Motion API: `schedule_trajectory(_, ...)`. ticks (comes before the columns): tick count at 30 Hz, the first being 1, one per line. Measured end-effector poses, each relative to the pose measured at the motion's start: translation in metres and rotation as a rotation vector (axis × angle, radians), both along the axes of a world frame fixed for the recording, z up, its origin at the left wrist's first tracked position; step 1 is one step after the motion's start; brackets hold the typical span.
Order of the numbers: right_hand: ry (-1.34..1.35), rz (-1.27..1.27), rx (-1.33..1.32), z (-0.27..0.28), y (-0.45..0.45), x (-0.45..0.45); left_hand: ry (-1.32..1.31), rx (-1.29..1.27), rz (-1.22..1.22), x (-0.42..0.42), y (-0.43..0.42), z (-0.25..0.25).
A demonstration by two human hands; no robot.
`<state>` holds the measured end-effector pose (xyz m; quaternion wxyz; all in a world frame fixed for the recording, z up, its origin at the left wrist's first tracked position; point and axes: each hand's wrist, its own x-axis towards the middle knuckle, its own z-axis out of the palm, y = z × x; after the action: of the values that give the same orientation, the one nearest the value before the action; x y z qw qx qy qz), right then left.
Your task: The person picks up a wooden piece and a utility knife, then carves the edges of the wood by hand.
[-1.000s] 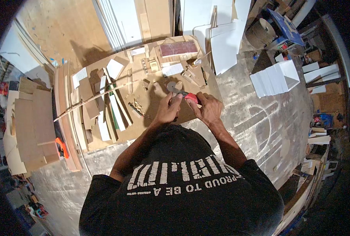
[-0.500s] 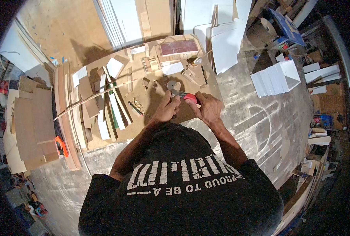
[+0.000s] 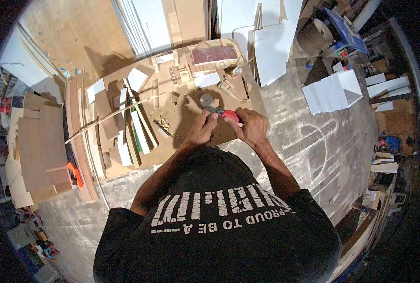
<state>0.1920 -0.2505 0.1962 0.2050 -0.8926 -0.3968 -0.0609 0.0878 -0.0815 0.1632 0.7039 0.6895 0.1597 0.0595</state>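
Near the front right of the brown work table (image 3: 184,101), my right hand (image 3: 253,126) is closed round the red handle of a tool (image 3: 231,114). The tool's dark front end points left toward my left hand (image 3: 202,127). My left hand is closed, thumb and fingers pinched at that dark end; whether it grips the tool or a small piece there is too small to tell. Just beyond the fingertips are a round grey disc (image 3: 206,100) and a small light wood piece (image 3: 215,104).
Wood and white strips (image 3: 137,127) lie on the table's left part. A box with a dark red top (image 3: 214,55) stands at the back. An orange-handled tool (image 3: 74,174) is at the left edge. White panels (image 3: 332,92) stand on the floor to the right.
Both hands stay together at the tool, with only slight shifts of the fingers and wrists. The view has moved a little.
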Motion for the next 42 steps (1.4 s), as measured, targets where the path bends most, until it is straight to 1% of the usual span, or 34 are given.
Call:
schedule_trajectory(1, 0.013, -0.005, -0.01, 0.001, 0.001, 0.0, 0.007, -0.023, 0.01, 0.0, 0.0, 0.003)
schedule_trajectory(4, 0.017, -0.024, -0.018, 0.001, 0.003, -0.001, 0.158, 0.006, -0.014, 0.002, 0.002, 0.012)
schedule_trajectory(8, -0.009, -0.038, 0.016, -0.005, 0.004, -0.001, 0.065, -0.021, 0.057, 0.005, -0.002, -0.007)
schedule_trajectory(10, -0.025, -0.045, 0.015, -0.008, 0.004, 0.001, 0.04, 0.005, 0.066, 0.006, -0.003, 0.005)
schedule_trajectory(13, -0.005, -0.054, -0.002, -0.003, 0.006, 0.001, -0.004, -0.008, 0.163, 0.007, -0.008, 0.007)
schedule_trajectory(16, 0.016, -0.026, 0.016, 0.0, 0.004, 0.002, 0.008, 0.101, 0.085, 0.006, -0.001, 0.0)
schedule_trajectory(19, 0.023, -0.002, 0.003, 0.001, 0.003, 0.004, -0.054, 0.096, 0.044, 0.004, 0.0, -0.001)
schedule_trajectory(22, 0.04, -0.007, -0.011, 0.005, 0.004, 0.003, -0.038, 0.069, 0.029, 0.007, 0.003, -0.012)
schedule_trajectory(23, 0.048, -0.01, -0.01, 0.006, 0.005, 0.002, -0.028, 0.043, 0.067, 0.007, 0.001, -0.014)
schedule_trajectory(25, 0.046, -0.035, 0.011, 0.0, 0.008, 0.0, -0.005, -0.009, 0.141, 0.007, -0.004, -0.002)
schedule_trajectory(28, 0.031, -0.087, 0.027, -0.004, 0.015, -0.005, 0.095, -0.028, 0.077, 0.011, 0.005, -0.009)
schedule_trajectory(30, -0.015, -0.15, 0.052, -0.008, 0.017, -0.004, 0.173, -0.186, 0.104, 0.014, 0.006, -0.005)
schedule_trajectory(31, -0.055, -0.194, 0.075, -0.014, 0.018, 0.0, 0.211, -0.265, 0.118, 0.014, 0.007, 0.005)
schedule_trajectory(32, -0.095, -0.239, 0.099, -0.017, 0.019, 0.005, 0.249, -0.343, 0.076, 0.012, 0.008, 0.016)
schedule_trajectory(34, 0.144, -0.417, 0.233, -0.013, 0.011, 0.027, 0.325, -0.497, -0.012, 0.009, 0.014, 0.043)
schedule_trajectory(35, 0.266, -0.504, 0.299, -0.011, 0.008, 0.035, 0.258, -0.677, -0.104, 0.008, 0.018, 0.035)
schedule_trajectory(36, 0.503, -0.485, 0.412, -0.011, 0.007, 0.038, 0.193, -0.857, -0.2, 0.008, 0.023, 0.021)
schedule_trajectory(37, 0.734, -0.462, 0.526, -0.009, 0.004, 0.042, 0.123, -1.035, -0.301, 0.011, 0.027, 0.018)
schedule_trajectory(38, 0.961, -0.434, 0.64, -0.005, 0.0, 0.044, 0.128, -1.07, -0.337, 0.015, 0.029, 0.017)
schedule_trajectory(39, 1.133, -0.38, 0.771, 0.008, 0.006, 0.035, 0.135, -1.106, -0.372, 0.018, 0.031, 0.022)
schedule_trajectory(42, 1.276, -0.242, 0.751, 0.004, 0.015, 0.025, 0.137, -1.162, -0.484, 0.023, 0.031, 0.021)
